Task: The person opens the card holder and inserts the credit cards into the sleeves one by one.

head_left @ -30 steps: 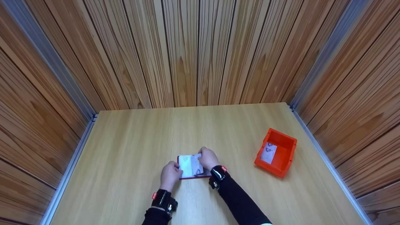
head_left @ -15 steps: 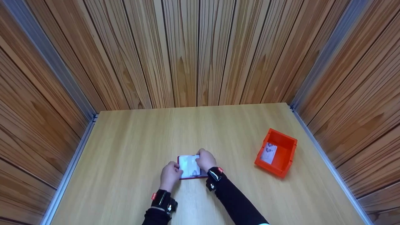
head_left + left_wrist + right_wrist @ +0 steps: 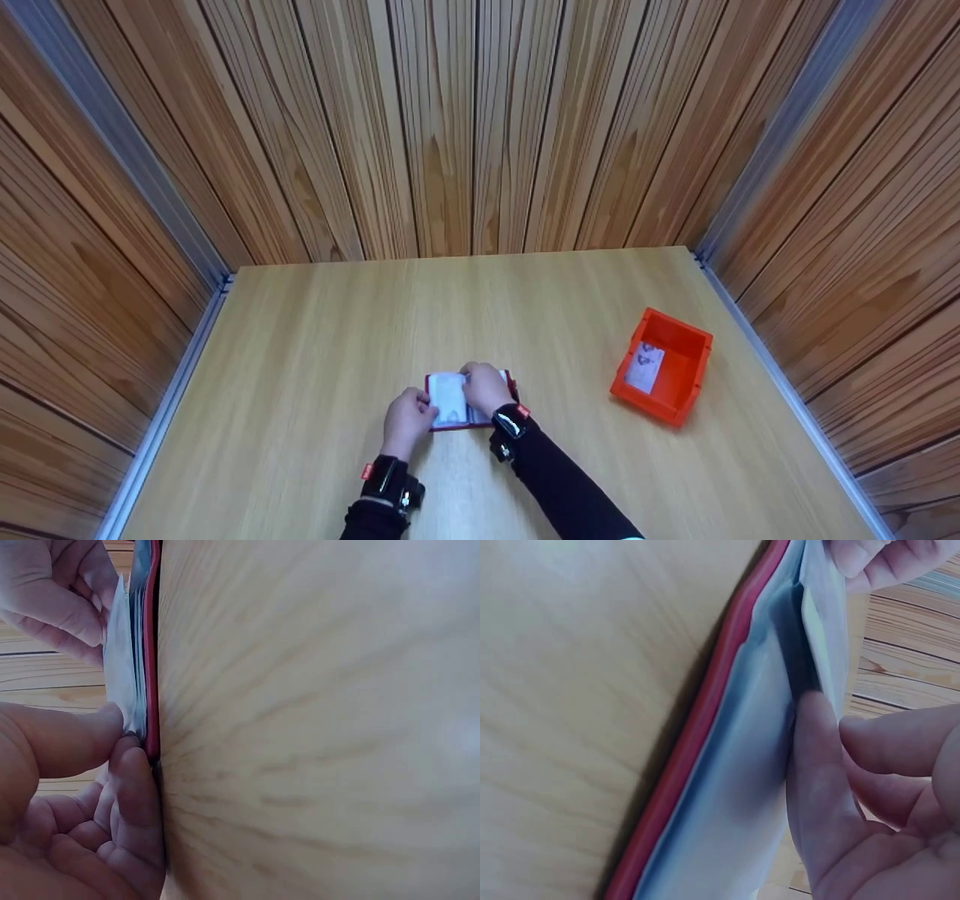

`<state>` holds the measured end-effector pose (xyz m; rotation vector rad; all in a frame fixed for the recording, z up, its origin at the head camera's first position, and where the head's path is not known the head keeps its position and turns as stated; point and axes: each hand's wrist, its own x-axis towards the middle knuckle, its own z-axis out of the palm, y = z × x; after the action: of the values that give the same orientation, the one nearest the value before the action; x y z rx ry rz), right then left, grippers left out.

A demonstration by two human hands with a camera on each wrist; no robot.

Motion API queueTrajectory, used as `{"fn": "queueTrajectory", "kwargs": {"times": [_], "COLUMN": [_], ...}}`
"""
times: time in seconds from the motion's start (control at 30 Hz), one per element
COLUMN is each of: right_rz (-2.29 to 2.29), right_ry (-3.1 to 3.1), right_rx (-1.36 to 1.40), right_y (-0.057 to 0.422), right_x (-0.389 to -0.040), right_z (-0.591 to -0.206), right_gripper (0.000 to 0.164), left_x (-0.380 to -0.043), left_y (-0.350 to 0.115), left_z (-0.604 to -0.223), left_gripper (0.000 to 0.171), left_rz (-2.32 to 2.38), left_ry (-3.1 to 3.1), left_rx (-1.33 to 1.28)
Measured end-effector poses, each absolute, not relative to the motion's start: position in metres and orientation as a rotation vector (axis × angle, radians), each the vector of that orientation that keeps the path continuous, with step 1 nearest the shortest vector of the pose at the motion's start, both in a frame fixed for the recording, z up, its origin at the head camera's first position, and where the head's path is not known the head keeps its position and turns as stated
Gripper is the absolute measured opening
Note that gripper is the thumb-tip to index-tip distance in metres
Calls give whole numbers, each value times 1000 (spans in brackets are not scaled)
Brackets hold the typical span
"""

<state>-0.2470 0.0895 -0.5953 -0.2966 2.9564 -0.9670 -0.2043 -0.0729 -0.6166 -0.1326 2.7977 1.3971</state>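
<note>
A small red-covered album with clear sleeve pages lies open on the table. My left hand pinches its left edge, thumb over and fingertip under, as the left wrist view shows. Over the album's middle, my right hand holds the edge of a pale picture card, which lies mostly at the left page. In the right wrist view, the right thumb reaches between the sleeve layers, the index finger on the outer side. How deep the card sits in the sleeve is hard to tell.
An orange bin stands to the right on the wooden table, with a pale picture card inside it. Wood-plank walls rise behind and at both sides.
My right hand has moved left across the album, and the card's printed part has slid left with it. More of the right page shows. The left hand has stayed at the edge.
</note>
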Motion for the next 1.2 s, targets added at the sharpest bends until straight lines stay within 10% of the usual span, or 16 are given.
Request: {"fn": "queueTrajectory", "kwargs": {"times": [1.2], "right_rz": [-877], "right_ry": [2995], "right_rx": [-280], "right_y": [113], "right_x": [-257], "right_z": [-571], "right_gripper": [19], "left_x": [-203], "left_y": [-73], "left_z": [-617], "left_gripper": [15], "left_rz": [1376], "left_ry": [2830], "left_rx": [-123]}}
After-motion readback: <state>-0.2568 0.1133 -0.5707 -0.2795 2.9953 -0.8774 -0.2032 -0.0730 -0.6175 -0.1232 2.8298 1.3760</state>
